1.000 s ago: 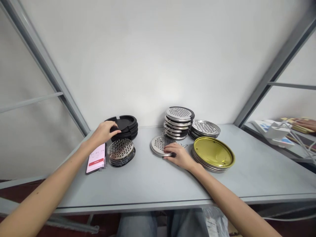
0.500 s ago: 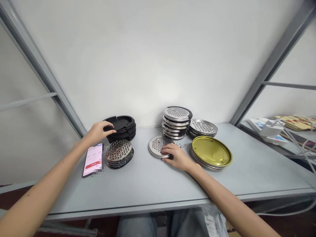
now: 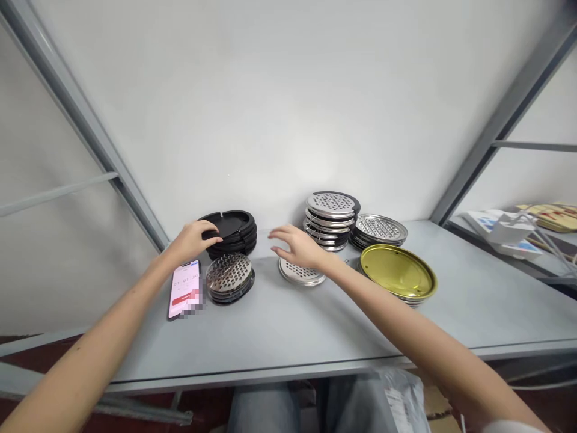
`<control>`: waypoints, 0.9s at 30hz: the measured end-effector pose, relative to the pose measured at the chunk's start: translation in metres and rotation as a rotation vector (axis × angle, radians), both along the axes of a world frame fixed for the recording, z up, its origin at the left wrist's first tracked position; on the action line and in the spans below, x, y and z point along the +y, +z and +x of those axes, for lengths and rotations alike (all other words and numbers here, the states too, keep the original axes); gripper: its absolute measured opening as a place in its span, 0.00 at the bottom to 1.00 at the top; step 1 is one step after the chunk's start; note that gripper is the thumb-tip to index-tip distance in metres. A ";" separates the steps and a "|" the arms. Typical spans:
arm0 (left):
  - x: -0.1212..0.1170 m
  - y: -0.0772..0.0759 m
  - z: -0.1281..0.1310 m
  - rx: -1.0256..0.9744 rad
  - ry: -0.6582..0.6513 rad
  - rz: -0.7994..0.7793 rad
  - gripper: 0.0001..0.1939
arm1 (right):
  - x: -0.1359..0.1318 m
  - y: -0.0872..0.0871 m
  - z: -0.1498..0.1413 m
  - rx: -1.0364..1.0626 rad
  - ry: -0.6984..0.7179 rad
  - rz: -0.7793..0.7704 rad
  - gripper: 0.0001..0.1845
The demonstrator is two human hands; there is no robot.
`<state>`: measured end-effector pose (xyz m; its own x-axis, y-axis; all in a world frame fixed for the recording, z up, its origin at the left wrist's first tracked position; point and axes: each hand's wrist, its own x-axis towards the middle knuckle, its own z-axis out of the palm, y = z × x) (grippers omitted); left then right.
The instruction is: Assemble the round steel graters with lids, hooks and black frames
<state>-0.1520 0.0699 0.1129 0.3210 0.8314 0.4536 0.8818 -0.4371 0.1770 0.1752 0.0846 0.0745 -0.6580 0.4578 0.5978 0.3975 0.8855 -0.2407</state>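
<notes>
My left hand (image 3: 193, 239) has its fingers curled over the near rim of a stack of black plastic rings (image 3: 232, 231). Just below that stack lies a pile of perforated steel grater discs (image 3: 229, 275). My right hand (image 3: 295, 246) hovers with fingers spread, over a perforated steel disc (image 3: 301, 273) on the grey shelf (image 3: 293, 331). That disc is partly hidden behind the hand. Nothing is in my right hand.
Behind stand a stack of steel discs (image 3: 331, 218) and a lower steel stack (image 3: 379, 230). A stack of gold-faced lids (image 3: 398, 272) sits to the right. A phone (image 3: 184, 288) lies at left. Grey metal uprights (image 3: 509, 114) flank the shelf.
My right hand has lifted off the steel disc and moved up and to the far side, fingers spread. My left hand stays on the black rings.
</notes>
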 end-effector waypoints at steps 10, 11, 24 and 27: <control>0.011 -0.005 0.019 -0.025 -0.062 0.026 0.17 | 0.065 0.009 -0.088 0.064 -0.261 -0.634 0.30; 0.013 -0.006 0.022 -0.030 -0.073 0.032 0.17 | 0.065 0.007 -0.090 0.095 -0.251 -0.660 0.27; 0.017 -0.015 0.034 -0.033 -0.159 0.092 0.17 | 0.067 -0.005 -0.093 0.224 -0.269 -0.702 0.27; 0.016 -0.012 0.037 -0.045 -0.153 0.102 0.18 | 0.063 -0.008 -0.094 0.289 -0.263 -0.730 0.28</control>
<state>-0.1154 0.0859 0.1007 0.4174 0.7235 0.5499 0.7962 -0.5828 0.1625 0.0810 0.1479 0.0660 -0.3410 0.9140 0.2197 0.4040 0.3536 -0.8437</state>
